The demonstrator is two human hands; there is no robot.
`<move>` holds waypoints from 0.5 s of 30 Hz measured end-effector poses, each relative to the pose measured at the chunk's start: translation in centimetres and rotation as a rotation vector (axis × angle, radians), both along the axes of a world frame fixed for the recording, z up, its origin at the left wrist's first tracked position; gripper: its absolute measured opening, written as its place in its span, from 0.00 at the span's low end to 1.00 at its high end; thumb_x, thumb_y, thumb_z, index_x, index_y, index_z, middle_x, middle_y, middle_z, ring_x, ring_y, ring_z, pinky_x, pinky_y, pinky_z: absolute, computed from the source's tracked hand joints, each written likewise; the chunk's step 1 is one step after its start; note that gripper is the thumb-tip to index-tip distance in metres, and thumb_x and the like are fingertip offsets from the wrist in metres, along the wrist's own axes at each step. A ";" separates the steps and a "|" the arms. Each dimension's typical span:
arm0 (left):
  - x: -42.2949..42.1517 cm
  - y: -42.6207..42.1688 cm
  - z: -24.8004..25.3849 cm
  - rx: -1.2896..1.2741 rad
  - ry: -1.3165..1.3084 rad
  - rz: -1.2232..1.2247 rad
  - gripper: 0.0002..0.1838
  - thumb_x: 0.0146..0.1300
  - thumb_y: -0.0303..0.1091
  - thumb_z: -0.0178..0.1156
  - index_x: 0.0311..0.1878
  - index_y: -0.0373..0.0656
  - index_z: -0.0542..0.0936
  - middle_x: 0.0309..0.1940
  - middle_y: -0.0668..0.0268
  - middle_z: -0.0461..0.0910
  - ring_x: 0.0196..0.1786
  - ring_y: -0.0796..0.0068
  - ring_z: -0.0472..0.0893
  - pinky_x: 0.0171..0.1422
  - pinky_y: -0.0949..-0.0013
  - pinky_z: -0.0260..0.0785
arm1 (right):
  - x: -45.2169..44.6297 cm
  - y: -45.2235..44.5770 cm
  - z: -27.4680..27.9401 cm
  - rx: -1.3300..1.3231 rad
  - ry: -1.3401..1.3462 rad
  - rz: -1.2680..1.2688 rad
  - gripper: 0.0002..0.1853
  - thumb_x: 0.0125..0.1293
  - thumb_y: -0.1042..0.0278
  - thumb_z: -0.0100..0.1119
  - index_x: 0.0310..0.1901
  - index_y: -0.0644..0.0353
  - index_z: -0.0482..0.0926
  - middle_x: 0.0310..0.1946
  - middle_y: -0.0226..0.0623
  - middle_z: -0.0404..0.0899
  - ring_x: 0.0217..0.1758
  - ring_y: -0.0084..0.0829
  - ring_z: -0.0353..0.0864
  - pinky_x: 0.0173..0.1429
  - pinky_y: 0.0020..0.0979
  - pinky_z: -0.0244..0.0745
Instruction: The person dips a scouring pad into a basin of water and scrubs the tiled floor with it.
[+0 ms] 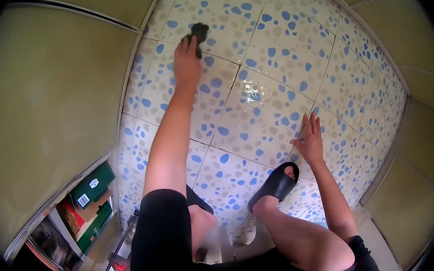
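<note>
A dark, crumpled cloth (200, 32) lies on the tiled floor (276, 104) in the upper middle of the head view. My left hand (187, 66) is pressed on it, its fingers over the cloth's left and lower part. On the right, my right hand (310, 140) holds nothing. Its fingers and thumb are spread close above or on the tiles, beyond the black slipper (274, 187) on one foot; whether they touch the floor I cannot tell.
Greenish cabinet panels (47, 83) line the left side, and more panels (412, 185) stand on the right. At the lower left, an open compartment holds green boxes (93, 190). A metal rack (119, 257) is beside my leg. A wet-looking glare (251, 92) shows on the floor.
</note>
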State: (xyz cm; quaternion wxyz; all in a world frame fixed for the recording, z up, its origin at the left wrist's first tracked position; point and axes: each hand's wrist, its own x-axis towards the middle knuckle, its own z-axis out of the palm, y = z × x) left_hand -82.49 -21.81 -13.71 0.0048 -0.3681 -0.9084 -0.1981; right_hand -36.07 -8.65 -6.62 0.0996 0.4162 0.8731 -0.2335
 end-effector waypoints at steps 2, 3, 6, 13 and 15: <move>-1.4 -3.0 -0.5 -0.002 0.000 0.027 0.35 0.64 0.19 0.57 0.77 0.47 0.74 0.76 0.54 0.73 0.77 0.49 0.70 0.82 0.56 0.65 | 0.2 0.1 -0.2 0.011 0.018 0.019 0.61 0.45 0.64 0.87 0.82 0.54 0.61 0.85 0.53 0.53 0.86 0.63 0.52 0.85 0.51 0.59; -2.1 -5.1 -0.3 -0.027 0.035 0.052 0.34 0.64 0.19 0.56 0.76 0.47 0.75 0.75 0.53 0.74 0.76 0.49 0.71 0.81 0.55 0.66 | 0.4 0.1 -0.2 0.013 0.027 0.031 0.61 0.45 0.64 0.87 0.82 0.54 0.61 0.85 0.53 0.53 0.86 0.63 0.52 0.85 0.51 0.59; -3.5 -12.5 0.4 -0.105 0.061 0.239 0.32 0.66 0.21 0.57 0.75 0.46 0.76 0.73 0.52 0.76 0.74 0.47 0.74 0.79 0.53 0.67 | 0.3 0.2 0.0 0.011 0.026 0.038 0.60 0.46 0.62 0.87 0.82 0.54 0.62 0.85 0.55 0.53 0.86 0.63 0.52 0.84 0.52 0.60; -0.8 -28.9 0.4 -0.279 0.170 0.358 0.31 0.64 0.24 0.59 0.73 0.42 0.78 0.69 0.51 0.79 0.67 0.50 0.80 0.73 0.52 0.71 | -1.3 2.5 0.2 0.061 0.049 0.125 0.60 0.48 0.59 0.86 0.82 0.55 0.61 0.84 0.57 0.54 0.84 0.67 0.54 0.83 0.52 0.63; -1.2 -29.0 -0.8 -0.231 0.113 0.418 0.32 0.63 0.24 0.60 0.74 0.43 0.77 0.70 0.51 0.79 0.67 0.51 0.80 0.72 0.53 0.70 | -2.0 2.6 -0.4 0.052 -0.021 0.088 0.60 0.48 0.59 0.86 0.82 0.55 0.60 0.84 0.57 0.54 0.84 0.68 0.54 0.82 0.51 0.64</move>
